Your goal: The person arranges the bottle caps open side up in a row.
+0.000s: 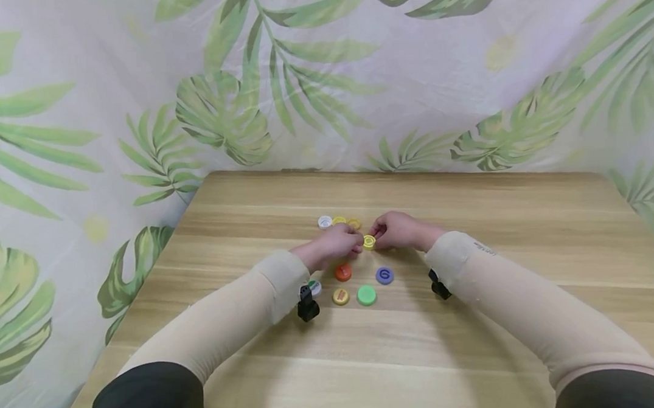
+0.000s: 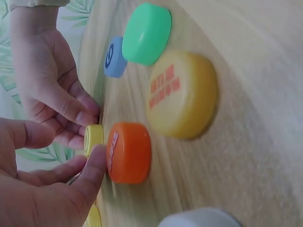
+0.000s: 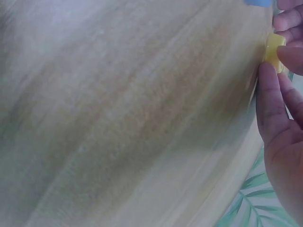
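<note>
A small round yellow bottle cap (image 1: 369,242) sits between the two hands. My right hand (image 1: 399,230) pinches its right side; in the right wrist view fingertips meet the edge of the yellow cap (image 3: 273,53). From the other side my left hand (image 1: 336,241) reaches in with bent fingers, its tips against or very near the same cap (image 2: 93,138); whether they grip it is not clear. Close in front of the left fingertips lies an orange-red bottle cap (image 1: 343,272). A blue cap (image 1: 385,276) is on the table just below the right hand.
Nearer me lie a green cap (image 1: 366,295), a golden cap with red print (image 1: 340,296) and a white-and-green cap (image 1: 314,288) beside the left wrist camera. Behind the left hand, a white cap (image 1: 325,222) and two yellowish caps (image 1: 339,220) form a row on the wooden table (image 1: 475,343).
</note>
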Available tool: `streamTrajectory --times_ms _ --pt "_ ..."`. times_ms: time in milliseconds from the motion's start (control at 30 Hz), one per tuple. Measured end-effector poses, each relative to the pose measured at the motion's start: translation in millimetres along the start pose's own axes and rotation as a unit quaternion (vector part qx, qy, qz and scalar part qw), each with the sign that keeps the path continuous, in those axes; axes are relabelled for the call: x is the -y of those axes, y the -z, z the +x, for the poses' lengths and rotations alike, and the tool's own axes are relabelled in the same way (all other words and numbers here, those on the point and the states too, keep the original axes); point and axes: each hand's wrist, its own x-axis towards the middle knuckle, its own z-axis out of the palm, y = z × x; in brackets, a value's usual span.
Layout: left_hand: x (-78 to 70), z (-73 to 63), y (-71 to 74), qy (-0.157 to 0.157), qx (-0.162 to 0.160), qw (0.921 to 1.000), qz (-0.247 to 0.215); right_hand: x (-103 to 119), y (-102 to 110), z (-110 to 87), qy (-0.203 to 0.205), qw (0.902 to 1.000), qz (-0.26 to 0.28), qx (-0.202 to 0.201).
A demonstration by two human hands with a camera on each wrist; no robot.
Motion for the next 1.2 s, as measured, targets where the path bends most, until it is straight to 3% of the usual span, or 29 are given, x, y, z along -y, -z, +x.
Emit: streamTrajectory --times_ms 233,533,833,967,1200 --pt "-0.6 2.5 -5.6 -0.001 -0.02 0.9997 -0.015 -0.5 -1.3 -1.1 -0.006 1.0 0.005 -0.004" --pt "0.7 -0.8 -4.8 -0.019 -0.026 0.9994 -0.01 4.6 -5.4 -1.4 -0.016 0.9998 -0.012 0.005" --pt "-0.2 -0.6 -1.9 -0.009 -0.02 0.9994 -0.027 2.7 -6.8 -0.2 -0.002 0.9995 -0.028 -0.017" --pt "1.9 1.5 0.7 -0.016 -0.024 0.9993 -0.026 1.8 -5.6 -1.1 -0.01 0.9998 -0.011 -0.011" --pt "0.0 7.1 4.8 -0.04 -0.036 0.9981 -0.031 -1.2 1.5 -2.4 -0.023 0.9971 0.073 0.003"
